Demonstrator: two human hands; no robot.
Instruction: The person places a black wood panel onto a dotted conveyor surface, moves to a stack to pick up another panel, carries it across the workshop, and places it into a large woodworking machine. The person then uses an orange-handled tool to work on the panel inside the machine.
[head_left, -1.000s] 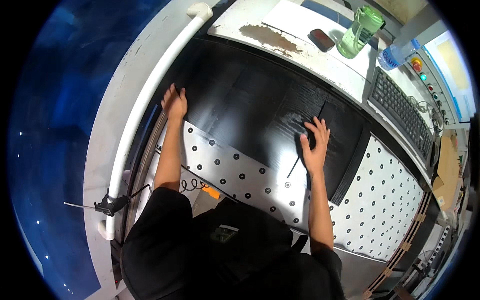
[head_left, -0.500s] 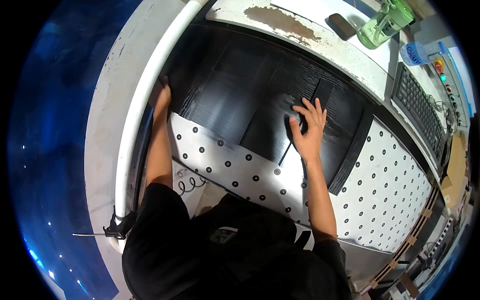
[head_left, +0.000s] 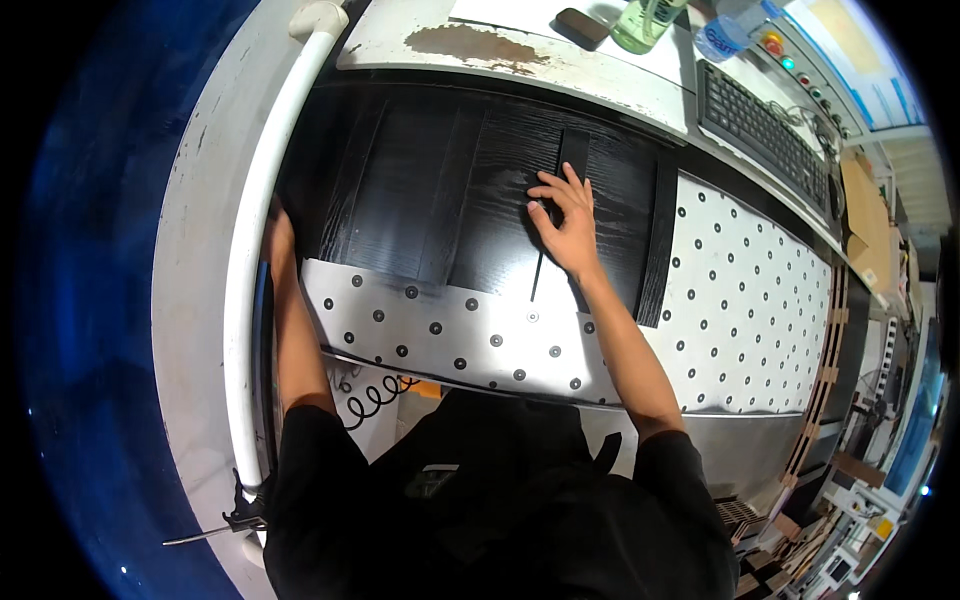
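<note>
A black wood-grain board (head_left: 510, 215), with raised strips or seams across it, lies on a white tabletop (head_left: 465, 338) patterned with black round dots. Over the board's right half, my right hand (head_left: 568, 228) has its fingers spread and its thumb apart, its fingertips at a narrow black strip (head_left: 576, 148). Whether they press on the strip or hover just above it, I cannot tell. A thin dark line (head_left: 538, 275) runs down from below this hand. At the board's left end is my left hand (head_left: 279, 235), beside the white pipe; its fingers are hidden.
A white pipe (head_left: 240, 290) curves along the left side. Beyond the board, a worn white ledge (head_left: 620, 95) carries a dark block (head_left: 582, 28), a green bottle (head_left: 642, 25) and a keyboard (head_left: 760, 130). A black coiled cord (head_left: 372, 400) hangs below the near edge.
The whole view has turned, so the board and ledge sit further left and higher in the picture. Relative to the board, both hands stay in about the same places.
</note>
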